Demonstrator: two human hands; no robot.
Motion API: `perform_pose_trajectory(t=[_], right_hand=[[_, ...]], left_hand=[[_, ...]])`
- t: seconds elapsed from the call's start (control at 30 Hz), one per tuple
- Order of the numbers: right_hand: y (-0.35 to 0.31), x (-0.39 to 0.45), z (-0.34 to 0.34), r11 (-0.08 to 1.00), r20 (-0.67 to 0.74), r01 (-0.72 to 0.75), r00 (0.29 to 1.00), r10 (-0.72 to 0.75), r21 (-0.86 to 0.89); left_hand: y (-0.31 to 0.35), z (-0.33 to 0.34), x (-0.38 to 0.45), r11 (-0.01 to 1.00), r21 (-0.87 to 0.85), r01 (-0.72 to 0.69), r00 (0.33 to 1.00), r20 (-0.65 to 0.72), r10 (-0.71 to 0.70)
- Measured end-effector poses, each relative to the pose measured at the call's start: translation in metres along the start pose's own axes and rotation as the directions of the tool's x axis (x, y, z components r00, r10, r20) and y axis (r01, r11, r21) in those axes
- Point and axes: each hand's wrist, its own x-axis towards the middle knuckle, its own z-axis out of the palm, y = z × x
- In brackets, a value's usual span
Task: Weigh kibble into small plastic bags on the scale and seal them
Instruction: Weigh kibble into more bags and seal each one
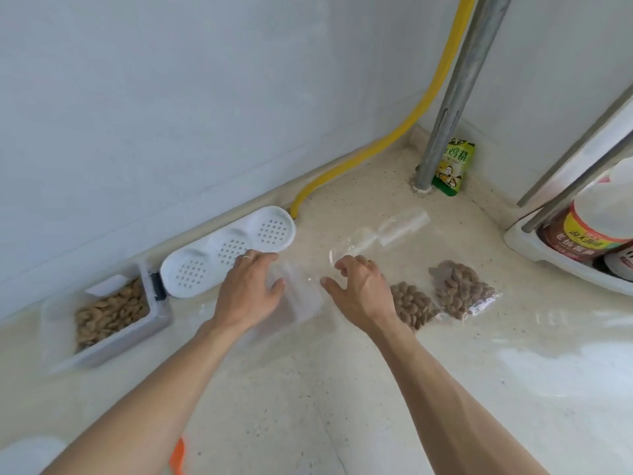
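the scale [294,296] is hard to make out: a pale, see-through slab between the two hands, blurred, with a darker patch near its front edge, and the left hand covers its left side. clear empty bags [387,231] lie beyond the hands, so faint against the counter [308,389] that their count cannot be told. an orange thing [178,455] is cut off at the bottom edge, and a pale round shape sits cut off in the bottom-left corner.

two filled bags of kibble lie right of the right hand: the nearer bag [412,305], partly hidden behind the wrist, and the farther bag [460,289], just beside it. one open plastic tub of kibble [109,313] stands at the left, its white perforated lid [229,252] with three dimpled circles flipped back against the wall. one green seasoning packet [452,166] leans in the corner behind a grey pipe [455,97]; one yellow hose [404,132] runs along the wall. a sauce bottle [596,231] stands in a white rack [524,245] at the right.

the left hand [248,293] lies palm down, fingers straight and relaxed, holding nothing, a ring on one finger. the right hand [359,289] hovers palm down, thumb spread toward the scale, fingers loosely bent at the edge of a clear bag; whether they pinch it cannot be told
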Motion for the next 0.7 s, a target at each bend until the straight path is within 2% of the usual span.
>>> perform_pose_trajectory(t=[0.1,0.2,0.27,0.4,0.53,0.63,0.7], right_hand=[[-0.021,-0.003,0.024,0.999,0.071,0.016,0.997,-0.012,-0.047],[-0.033,-0.006,0.038,0.992,0.134,-0.010,0.991,0.027,-0.127],[-0.034,-0.007,0.045,0.986,0.149,-0.023,0.988,0.048,-0.163],[-0.032,-0.006,0.053,0.989,0.104,-0.004,0.994,0.019,-0.146],[-0.038,-0.006,0.048,0.996,0.025,-0.017,0.999,0.020,-0.090],[-0.043,-0.006,0.040,0.995,-0.018,-0.060,0.998,0.062,0.083],[-0.050,-0.008,0.031,0.980,-0.017,-0.075,0.997,0.079,0.185]], left_hand=[[-0.027,-0.007,-0.015,0.990,0.123,0.067,0.985,0.149,-0.085],[-0.043,-0.003,-0.027,0.980,0.177,0.088,0.974,0.191,-0.122],[-0.049,0.003,-0.032,0.983,0.169,0.070,0.984,0.150,-0.096],[-0.053,0.008,-0.034,0.989,0.146,-0.009,1.000,-0.028,0.013],[-0.050,-0.001,-0.030,1.000,-0.022,-0.018,0.994,-0.106,0.015],[-0.050,-0.017,-0.027,0.982,-0.191,0.007,0.994,-0.109,-0.028],[-0.052,-0.029,-0.028,0.957,-0.290,0.029,0.997,-0.062,-0.049]])
